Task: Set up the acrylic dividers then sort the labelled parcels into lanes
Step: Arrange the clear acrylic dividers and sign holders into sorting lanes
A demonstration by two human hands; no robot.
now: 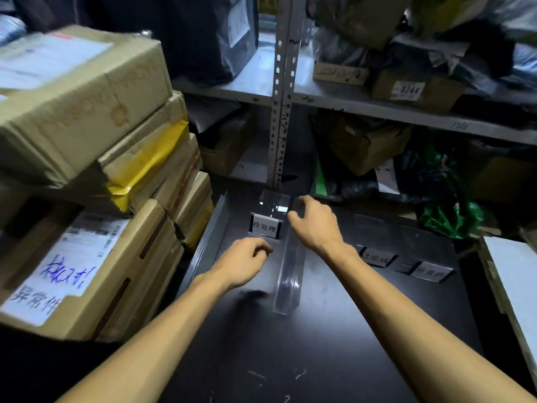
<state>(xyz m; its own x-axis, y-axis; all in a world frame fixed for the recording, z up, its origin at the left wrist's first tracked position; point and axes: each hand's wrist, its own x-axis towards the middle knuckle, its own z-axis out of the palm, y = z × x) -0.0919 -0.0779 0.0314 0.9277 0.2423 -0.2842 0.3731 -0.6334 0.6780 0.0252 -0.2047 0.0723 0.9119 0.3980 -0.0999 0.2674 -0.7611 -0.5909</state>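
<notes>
Clear acrylic divider [287,274] is standing on edge along the middle of the dark table [334,344], running near to far. The right hand [315,225] is curling round its far end, thumb and fingers closing on the top edge. Just left of it, the left hand [244,263] is hovering with fingers tucked under, near a small label sign [265,226]; I cannot tell if it is holding anything. Stacked cardboard boxes [87,112] are crowding the table's left side, and a metal shelf post [280,97] is rising at the far end.
</notes>
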